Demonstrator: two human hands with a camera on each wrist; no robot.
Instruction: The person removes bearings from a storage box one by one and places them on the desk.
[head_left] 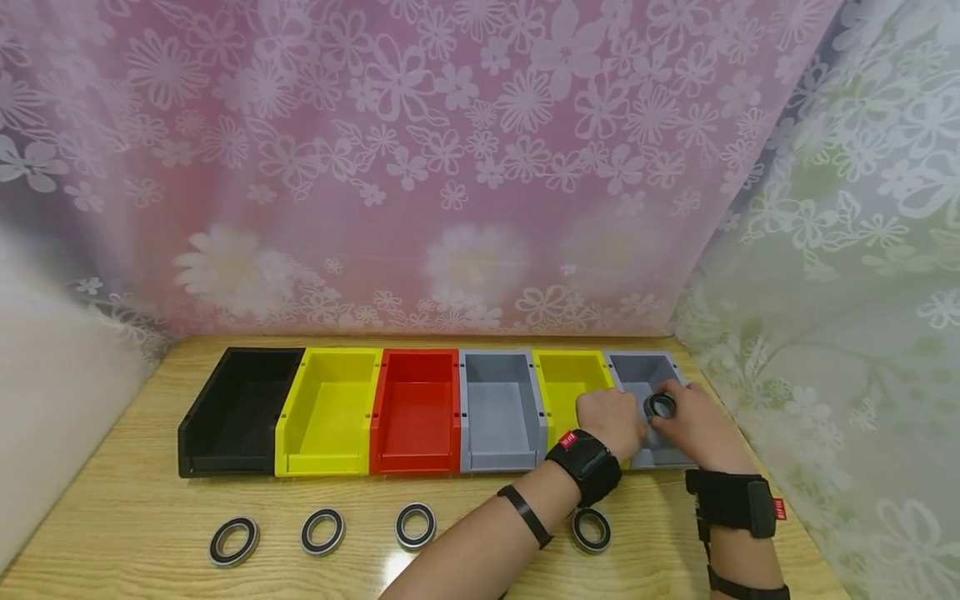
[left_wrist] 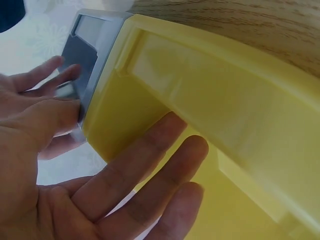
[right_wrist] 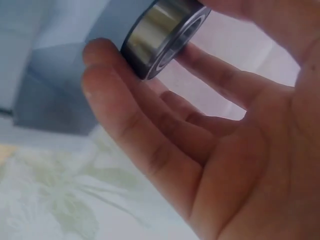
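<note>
My right hand (head_left: 701,423) pinches a ball bearing (head_left: 661,406) over the rightmost grey bin (head_left: 671,456). In the right wrist view, the bearing (right_wrist: 162,35) shows a shiny metal outer ring, its upper part cut off by the frame edge. My left hand (head_left: 611,421) is at the right-hand yellow bin (head_left: 573,367), close to the side shared with that grey bin. Seen from the left wrist, the left hand's fingers (left_wrist: 145,175) are loosely bent in front of the yellow wall, with no object in them. The thumb overlaps the grey bin's edge (left_wrist: 102,60) there.
Left of these stand a black bin (head_left: 243,417), a yellow bin (head_left: 330,417), a red bin (head_left: 415,417) and a grey bin (head_left: 501,417) in one row. Several bearings lie in front, one (head_left: 592,530) beside the left forearm. Floral curtains (head_left: 480,208) hang behind and to the right.
</note>
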